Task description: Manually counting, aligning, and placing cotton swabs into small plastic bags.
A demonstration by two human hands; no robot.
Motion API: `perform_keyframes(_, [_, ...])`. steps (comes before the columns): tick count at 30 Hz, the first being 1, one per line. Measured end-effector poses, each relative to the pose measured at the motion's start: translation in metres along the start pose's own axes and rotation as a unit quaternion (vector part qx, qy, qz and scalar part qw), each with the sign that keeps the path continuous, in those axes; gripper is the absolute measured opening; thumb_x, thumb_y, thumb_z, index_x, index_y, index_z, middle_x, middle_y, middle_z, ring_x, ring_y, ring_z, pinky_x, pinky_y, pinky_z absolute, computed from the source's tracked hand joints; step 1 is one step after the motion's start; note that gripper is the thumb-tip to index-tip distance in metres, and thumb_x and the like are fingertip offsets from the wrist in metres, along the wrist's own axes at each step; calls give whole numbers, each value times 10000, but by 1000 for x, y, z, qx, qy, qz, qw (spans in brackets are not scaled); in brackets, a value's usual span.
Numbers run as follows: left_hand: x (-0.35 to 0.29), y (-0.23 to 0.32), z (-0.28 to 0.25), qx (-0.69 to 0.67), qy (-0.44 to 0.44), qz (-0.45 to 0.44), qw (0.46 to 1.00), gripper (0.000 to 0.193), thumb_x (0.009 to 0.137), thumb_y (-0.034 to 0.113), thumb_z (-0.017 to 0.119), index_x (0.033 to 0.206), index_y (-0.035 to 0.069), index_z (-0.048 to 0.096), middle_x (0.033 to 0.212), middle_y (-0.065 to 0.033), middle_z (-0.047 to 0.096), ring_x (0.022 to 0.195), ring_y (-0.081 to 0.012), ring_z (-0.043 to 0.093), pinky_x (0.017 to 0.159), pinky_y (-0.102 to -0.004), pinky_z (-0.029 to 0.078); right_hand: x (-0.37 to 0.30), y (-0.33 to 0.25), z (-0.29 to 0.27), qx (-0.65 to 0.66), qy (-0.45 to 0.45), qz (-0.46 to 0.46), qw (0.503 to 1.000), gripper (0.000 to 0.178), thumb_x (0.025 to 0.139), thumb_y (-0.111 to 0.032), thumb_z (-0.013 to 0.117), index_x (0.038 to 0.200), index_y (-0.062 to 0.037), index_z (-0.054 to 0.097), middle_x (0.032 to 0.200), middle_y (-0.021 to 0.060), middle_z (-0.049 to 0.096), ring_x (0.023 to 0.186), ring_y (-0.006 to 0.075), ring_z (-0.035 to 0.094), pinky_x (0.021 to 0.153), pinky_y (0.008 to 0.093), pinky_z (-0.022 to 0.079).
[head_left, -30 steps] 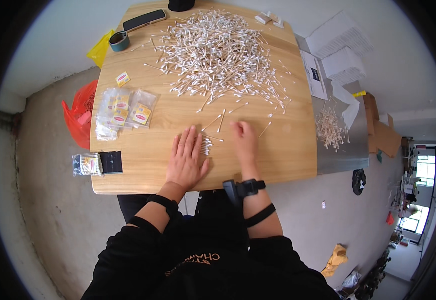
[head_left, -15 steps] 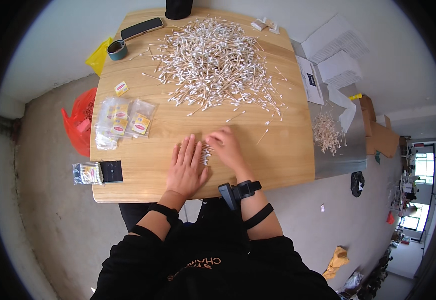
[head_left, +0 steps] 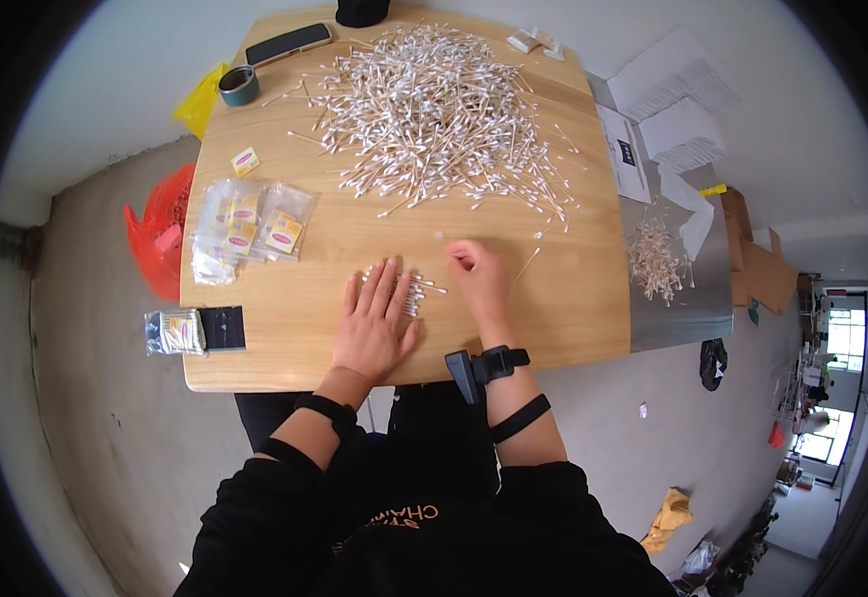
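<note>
My left hand (head_left: 379, 323) lies flat, fingers spread, on the wooden table (head_left: 285, 348), covering part of a small bunch of cotton swabs (head_left: 416, 292). My right hand (head_left: 476, 277) rests just right of that bunch with fingers curled; whether it pinches a swab I cannot tell. A big heap of loose cotton swabs (head_left: 434, 104) covers the far half of the table. A single swab (head_left: 527, 264) lies to the right of my right hand.
Several small clear bags with yellow labels (head_left: 245, 227) lie at the left. A filled bag and black card (head_left: 195, 330) sit near the front left corner. A tape roll (head_left: 239, 86) and phone (head_left: 289, 43) are at the far left. Papers (head_left: 673, 119) lie on a grey surface at right.
My right hand moved left to the small bunch, then drew back slightly right. My left hand stayed flat on the bunch. The view shifted a little.
</note>
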State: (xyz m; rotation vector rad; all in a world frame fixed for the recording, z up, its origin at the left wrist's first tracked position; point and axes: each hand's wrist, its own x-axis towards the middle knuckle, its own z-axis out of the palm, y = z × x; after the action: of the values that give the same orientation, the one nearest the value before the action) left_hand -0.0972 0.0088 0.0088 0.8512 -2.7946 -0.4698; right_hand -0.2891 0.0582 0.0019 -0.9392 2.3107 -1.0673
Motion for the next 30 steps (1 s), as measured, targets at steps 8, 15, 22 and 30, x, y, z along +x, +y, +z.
perform_keyframes(8, [-4, -4, -1, -61, 58, -8, 996, 922, 789, 390, 682, 1493, 19, 216, 1555, -204, 195, 1449, -366, 164, 1156, -537, 133, -32, 3, 1, 353, 105, 75, 927, 317, 927, -180, 590, 1213, -43, 585, 1174, 134, 590, 1078, 226, 584, 890, 320, 467])
perform_keyframes(15, [23, -16, -16, -50, -4, 7, 999, 1220, 565, 510, 817, 1507, 45, 196, 1556, -219, 162, 1447, -381, 149, 1151, -547, 142, -40, 0, 37, 234, 139, -47, 961, 461, 1023, -356, 355, 1281, 4, 485, 1278, 176, 475, 1211, 292, 437, 1044, 398, 329])
perform_keyframes(22, [32, -19, -5, -21, -30, 117, 993, 1158, 584, 562, 776, 1490, 66, 252, 1520, -128, 292, 1436, -295, 219, 1169, -531, 113, -23, -25, 55, 304, 95, -85, 944, 510, 1030, -385, 296, 1314, 9, 450, 1270, 189, 446, 1215, 300, 434, 1055, 400, 321])
perform_keyframes(30, [-9, -26, -20, -20, 28, -24, 999, 1233, 535, 492, 831, 1504, 62, 201, 1516, -245, 208, 1421, -406, 196, 1127, -597, 149, -61, -32, 43, 327, 105, -45, 938, 512, 1033, -349, 288, 1360, 32, 386, 1352, 183, 396, 1305, 289, 389, 1111, 401, 283])
